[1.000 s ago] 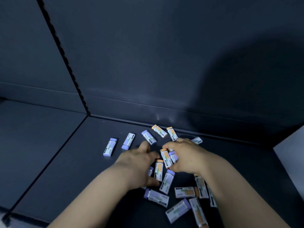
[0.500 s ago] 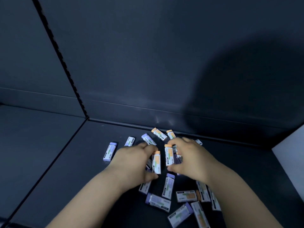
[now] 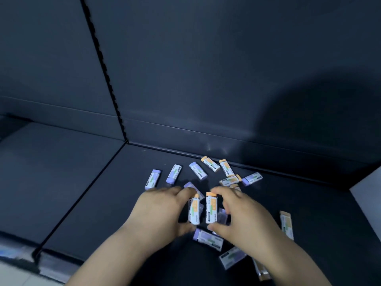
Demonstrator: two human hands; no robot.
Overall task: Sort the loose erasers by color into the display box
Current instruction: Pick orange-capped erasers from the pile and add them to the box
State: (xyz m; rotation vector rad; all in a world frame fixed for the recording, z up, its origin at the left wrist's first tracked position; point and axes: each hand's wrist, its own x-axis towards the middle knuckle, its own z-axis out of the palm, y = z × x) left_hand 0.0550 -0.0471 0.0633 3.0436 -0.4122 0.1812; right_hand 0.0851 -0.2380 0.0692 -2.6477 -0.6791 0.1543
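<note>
Loose erasers in white sleeves, some orange-tipped and some purple-tipped, lie scattered on a dark shelf (image 3: 103,193). My left hand (image 3: 158,211) pinches one orange eraser (image 3: 194,210) upright between thumb and fingers. My right hand (image 3: 245,215) grips a second orange eraser (image 3: 211,207) right beside it, the two nearly touching. Purple erasers (image 3: 153,179) (image 3: 173,174) (image 3: 198,170) lie in a row behind my left hand. Two more orange erasers (image 3: 210,163) (image 3: 226,167) rest near the back wall. No display box is visible.
The shelf's dark back wall (image 3: 206,79) rises close behind the erasers. A notched upright strip (image 3: 103,65) and a seam divide this shelf from the one at left. A pale panel (image 3: 369,203) stands at the right edge. More erasers (image 3: 208,239) (image 3: 287,225) lie under and beside my right wrist.
Each hand has picked an orange eraser out of the pile and lifted it; the two hands now hold them upright side by side. The view has tilted slightly.
</note>
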